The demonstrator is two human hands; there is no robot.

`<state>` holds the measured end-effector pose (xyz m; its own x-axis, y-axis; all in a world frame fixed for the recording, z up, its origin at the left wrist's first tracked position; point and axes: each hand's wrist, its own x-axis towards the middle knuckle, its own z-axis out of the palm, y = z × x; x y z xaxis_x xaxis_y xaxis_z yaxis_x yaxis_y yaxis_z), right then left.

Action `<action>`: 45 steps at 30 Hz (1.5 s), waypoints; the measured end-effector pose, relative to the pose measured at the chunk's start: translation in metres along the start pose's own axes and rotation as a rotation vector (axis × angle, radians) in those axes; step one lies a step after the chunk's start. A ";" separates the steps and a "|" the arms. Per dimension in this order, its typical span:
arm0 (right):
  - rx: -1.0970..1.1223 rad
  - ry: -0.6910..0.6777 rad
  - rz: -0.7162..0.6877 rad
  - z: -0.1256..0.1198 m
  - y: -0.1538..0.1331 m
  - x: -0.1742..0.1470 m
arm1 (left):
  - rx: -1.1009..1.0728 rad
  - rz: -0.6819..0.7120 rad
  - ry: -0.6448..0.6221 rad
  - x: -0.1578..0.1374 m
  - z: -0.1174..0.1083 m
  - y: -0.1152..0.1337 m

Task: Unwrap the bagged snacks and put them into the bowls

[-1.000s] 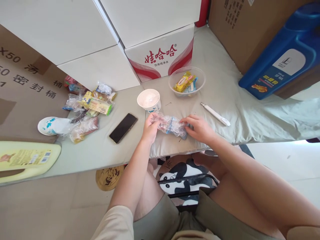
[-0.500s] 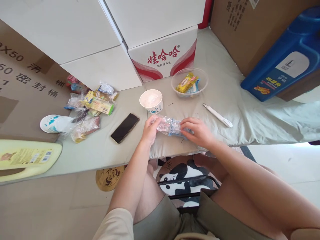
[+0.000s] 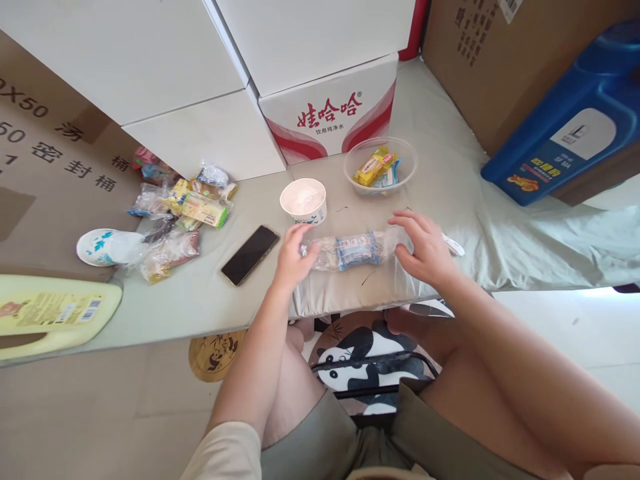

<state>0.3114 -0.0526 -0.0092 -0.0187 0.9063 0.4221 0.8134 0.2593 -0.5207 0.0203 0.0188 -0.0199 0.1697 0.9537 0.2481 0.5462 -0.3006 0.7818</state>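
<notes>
A small blue-and-clear snack packet [image 3: 359,250] lies on the cloth in front of me, with crinkled clear plastic [image 3: 325,255] stretching out on its left side. My left hand [image 3: 295,257] is at the left end of that plastic, thumb and fingers apart; whether it touches the film is hard to tell. To the right, my right hand [image 3: 423,247] hovers by the other end with its fingers spread, and a pale translucent piece of film shows beside its thumb. Behind my right hand a white utility knife [image 3: 454,245] is mostly hidden.
A paper bowl [image 3: 303,200] and a clear plastic bowl [image 3: 381,167] holding yellow and blue packets stand beyond my hands. A phone [image 3: 250,255], several wrapped snacks [image 3: 203,210] and a tipped paper cup [image 3: 107,247] lie left. A blue jug [image 3: 555,127] leans at right.
My hands have moved apart and their fingers have opened. The packet, held between them before, now lies flat on the cloth with its blue label showing. My right hand now covers much of the knife.
</notes>
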 end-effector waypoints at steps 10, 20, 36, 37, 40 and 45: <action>-0.028 -0.007 -0.161 -0.012 -0.012 -0.003 | 0.064 0.230 0.019 -0.009 -0.007 0.023; -0.063 -0.413 -0.243 -0.015 -0.021 -0.012 | 0.266 0.452 0.094 -0.018 -0.025 0.028; 0.026 -0.603 -0.034 -0.015 -0.033 -0.012 | 0.031 0.261 -0.303 -0.033 -0.021 0.040; 0.036 -0.641 -0.025 -0.015 -0.033 -0.012 | 0.008 0.215 -0.406 -0.040 -0.026 0.038; -0.029 -0.529 0.055 -0.013 -0.032 -0.012 | -0.050 0.081 -0.518 -0.048 -0.037 0.030; -0.218 -0.265 -0.004 0.000 -0.039 -0.013 | 0.115 0.137 -0.118 -0.035 -0.035 0.027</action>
<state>0.2799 -0.0741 0.0060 -0.1497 0.9681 0.2012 0.9175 0.2118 -0.3365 0.0004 -0.0226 0.0125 0.3399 0.8997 0.2740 0.6002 -0.4318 0.6733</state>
